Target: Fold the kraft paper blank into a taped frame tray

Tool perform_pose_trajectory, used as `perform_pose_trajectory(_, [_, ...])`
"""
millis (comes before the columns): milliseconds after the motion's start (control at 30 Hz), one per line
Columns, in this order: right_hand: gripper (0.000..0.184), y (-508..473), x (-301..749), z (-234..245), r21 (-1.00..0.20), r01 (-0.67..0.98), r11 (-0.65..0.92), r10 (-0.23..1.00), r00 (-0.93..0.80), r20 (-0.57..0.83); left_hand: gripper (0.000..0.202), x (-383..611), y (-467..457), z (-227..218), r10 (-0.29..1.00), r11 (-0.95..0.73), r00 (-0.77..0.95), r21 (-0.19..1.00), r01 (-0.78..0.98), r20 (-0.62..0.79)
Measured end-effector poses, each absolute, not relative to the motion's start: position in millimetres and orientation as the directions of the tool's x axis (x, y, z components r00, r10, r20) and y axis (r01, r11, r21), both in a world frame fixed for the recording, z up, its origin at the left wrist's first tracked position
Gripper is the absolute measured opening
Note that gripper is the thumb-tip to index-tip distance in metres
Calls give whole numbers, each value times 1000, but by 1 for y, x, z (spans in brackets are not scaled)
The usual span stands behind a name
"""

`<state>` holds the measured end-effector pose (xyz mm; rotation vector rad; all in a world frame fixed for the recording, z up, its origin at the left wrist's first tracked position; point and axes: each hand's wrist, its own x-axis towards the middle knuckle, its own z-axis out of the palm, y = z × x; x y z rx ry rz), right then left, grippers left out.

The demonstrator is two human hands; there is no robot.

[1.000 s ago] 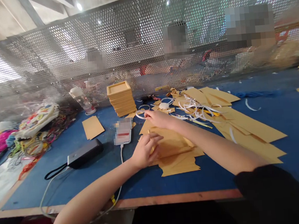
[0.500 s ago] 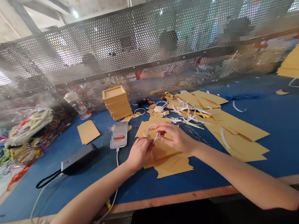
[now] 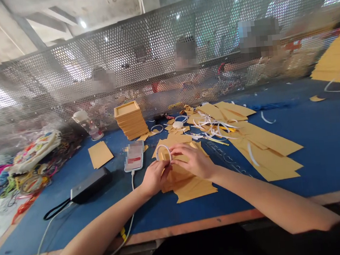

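A thin white ring [image 3: 162,146], perhaps a looped strip, stands upright between my hands. My left hand [image 3: 155,178] pinches its lower edge with thumb and fingertips. On the ring's right side, my right hand [image 3: 193,161] has its fingertips closed against it, close to the left fingers. Part of the ring's lower edge is hidden by my fingers. Beneath both hands lie overlapping tan card sheets [image 3: 196,189].
A phone [image 3: 134,156] on a cable and a black device [image 3: 90,185] lie left. Behind them are a card-box stack [image 3: 131,121] and a cup [image 3: 89,126]. White strips [image 3: 211,124] and card sheets [image 3: 267,146] spread right. A perforated metal screen [image 3: 151,53] closes the back.
The white loop has turned upright and now shows as a round ring above my left fingers. My right hand has shifted slightly left, and the whole view has moved a little.
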<state>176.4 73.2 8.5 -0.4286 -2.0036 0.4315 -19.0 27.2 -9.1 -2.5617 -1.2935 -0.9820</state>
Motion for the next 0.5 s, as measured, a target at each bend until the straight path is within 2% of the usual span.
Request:
perform_pose_trajectory(133, [5, 72, 175, 9, -484, 98, 870, 474, -437, 765, 20, -22, 29, -9, 670, -634, 447, 144, 759, 593])
perform_pose_trajectory(300, [22, 73, 171, 7, -531, 111, 840, 524, -424, 739, 21, -24, 30, -9, 686, -624, 426, 176, 761, 590])
perform_pose_trajectory(367, [22, 74, 171, 7, -499, 146, 854, 510, -420, 751, 21, -24, 30, -9, 688, -618, 421, 173, 767, 591])
perform_pose_trajectory(500, [11, 79, 173, 9, -408, 186, 894, 448, -420, 790, 23, -23, 30, -9, 679, -608, 421, 140, 781, 601])
